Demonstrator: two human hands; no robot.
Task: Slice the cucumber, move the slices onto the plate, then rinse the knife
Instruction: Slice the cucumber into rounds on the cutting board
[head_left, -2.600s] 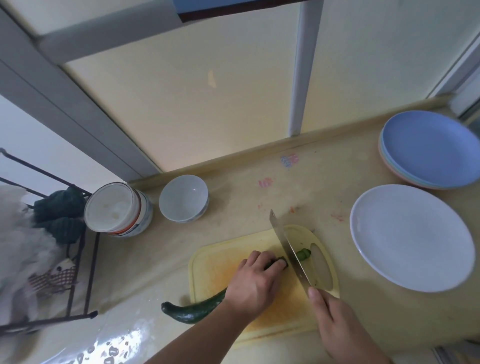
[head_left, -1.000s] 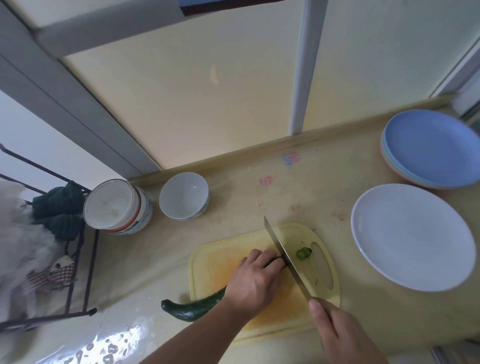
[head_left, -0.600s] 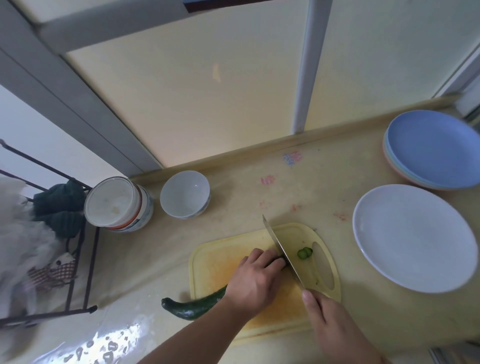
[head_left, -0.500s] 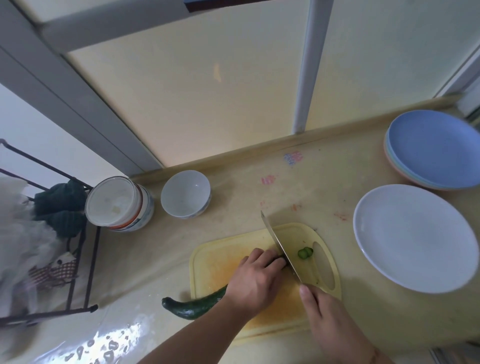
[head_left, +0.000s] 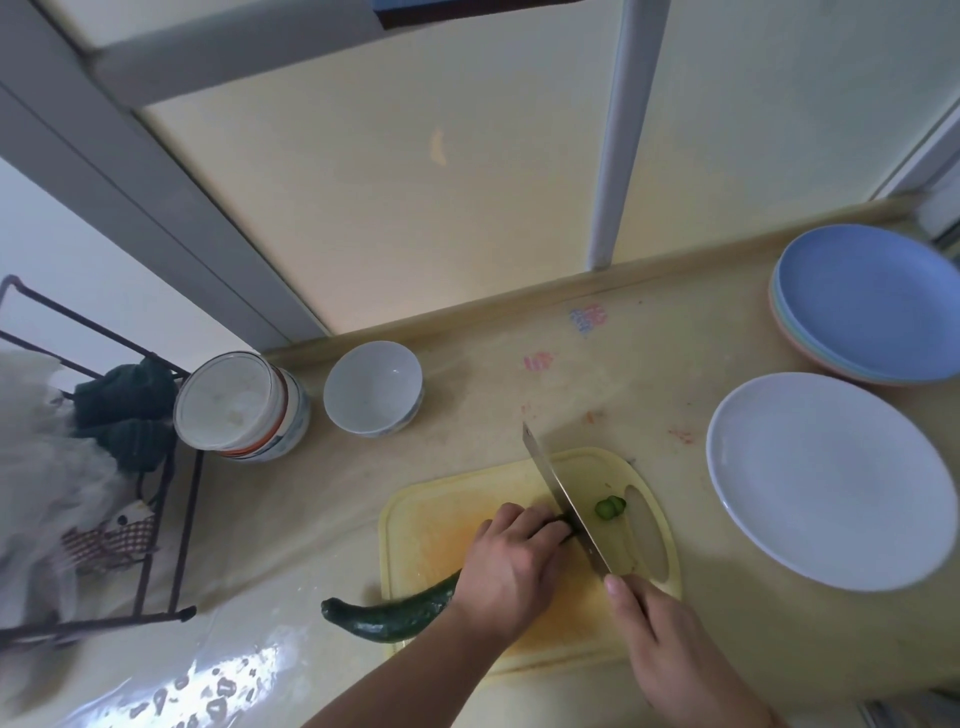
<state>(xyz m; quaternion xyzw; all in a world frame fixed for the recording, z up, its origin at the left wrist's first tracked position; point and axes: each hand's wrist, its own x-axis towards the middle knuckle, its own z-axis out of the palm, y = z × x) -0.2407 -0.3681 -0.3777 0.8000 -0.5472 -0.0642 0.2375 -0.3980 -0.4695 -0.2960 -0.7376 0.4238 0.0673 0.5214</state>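
Yellow plastic cutting board (head_left: 431, 525): left hand (head_left: 511, 566) is gripping the dark green cucumber (head_left: 387, 616), right hand (head_left: 670, 644) gripping the steel knife (head_left: 563, 501); curled knuckles should be guiding even cuts.

Dim, flat, yellowish light coming through the frosted window panes (head_left: 426, 171) behind the counter (head_left: 493, 374); shadows soft and faint. Glare patch on the wet-looking counter surface at bottom left (head_left: 218, 686). Strong wide-angle bending of the window frame toward the edges, overall soft focus, white cloth (head_left: 36, 467) at left smeared.
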